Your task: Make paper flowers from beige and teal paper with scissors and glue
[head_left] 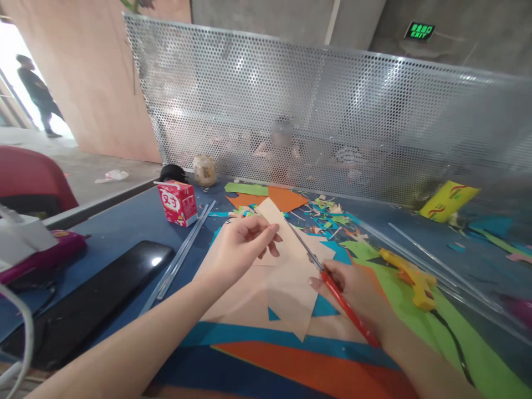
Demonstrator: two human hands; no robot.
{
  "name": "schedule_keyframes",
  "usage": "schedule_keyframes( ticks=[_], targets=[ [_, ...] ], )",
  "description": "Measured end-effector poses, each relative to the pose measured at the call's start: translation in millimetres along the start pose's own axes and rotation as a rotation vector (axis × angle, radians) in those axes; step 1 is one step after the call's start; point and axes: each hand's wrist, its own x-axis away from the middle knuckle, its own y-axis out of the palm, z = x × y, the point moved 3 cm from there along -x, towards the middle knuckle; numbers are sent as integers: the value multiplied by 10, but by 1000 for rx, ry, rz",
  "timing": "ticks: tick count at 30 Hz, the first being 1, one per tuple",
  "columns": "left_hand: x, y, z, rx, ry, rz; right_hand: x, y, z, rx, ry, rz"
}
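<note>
Orange paper point(316, 371) lies nearest; left hand point(241, 244) pinches beige paper point(286, 260), right hand point(353, 288) grips scissors point(332, 288) beside it.

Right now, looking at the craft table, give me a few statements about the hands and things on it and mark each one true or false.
1. The left hand pinches a pale paper sheet. True.
2. The right hand holds a glue gun. False: it holds red-handled scissors; the yellow glue gun lies on the table to the right.
3. A red carton stands left of the paper. True.
4. The black phone lies on the green paper. False: it lies on the blue table, at the left.
</note>
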Motion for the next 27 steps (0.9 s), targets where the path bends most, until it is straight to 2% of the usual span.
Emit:
schedule_keyframes(
  ticks=[6, 12, 21, 27],
  targets=[
    [-7, -23, 7, -4, 22, 35, 9, -8, -12, 76, 21, 3],
    [-1, -9, 2, -54, 23, 7, 10, -9, -10, 35, 10, -11],
    [22, 22, 13, -15, -6, -31, -1, 7, 51, 23, -7, -21],
    [14, 26, 15, 1, -18, -43, 9, -11, -9, 56, 4, -10]
  ],
)
